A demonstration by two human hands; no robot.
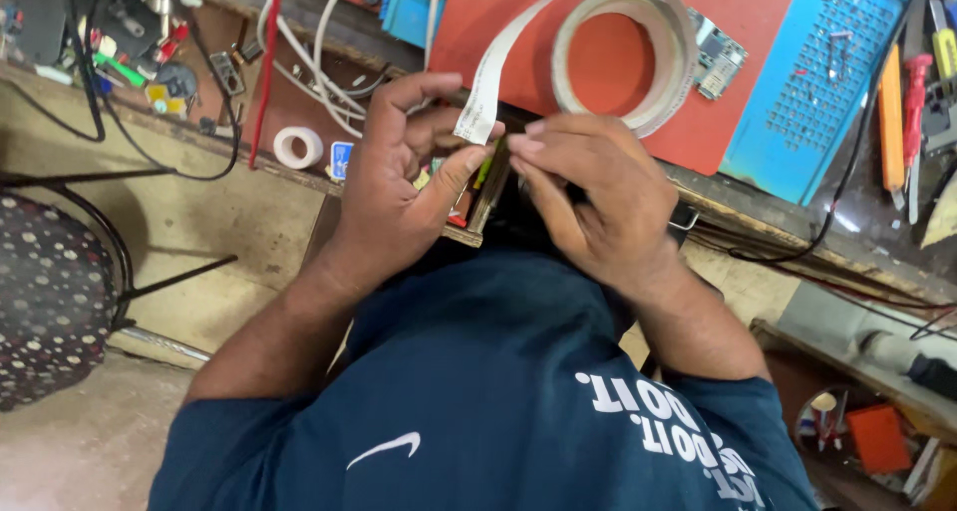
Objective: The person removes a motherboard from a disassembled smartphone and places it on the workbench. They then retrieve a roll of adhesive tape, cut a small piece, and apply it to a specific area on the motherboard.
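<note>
A white flat tape roll (638, 42) is noted on a red rubber mat (758, 32). A blue perforated plastic tray (797, 122) and a dark white-spotted stool cushion (45, 292) are recorded.

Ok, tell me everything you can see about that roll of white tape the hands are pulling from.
The roll of white tape lies flat on the red mat, a loose, wide ring with an open centre. It looks like thin paper or plastic ribbon. One strip runs off it toward the person, its cut end pinched by the left hand, with the right hand close beside.
</note>
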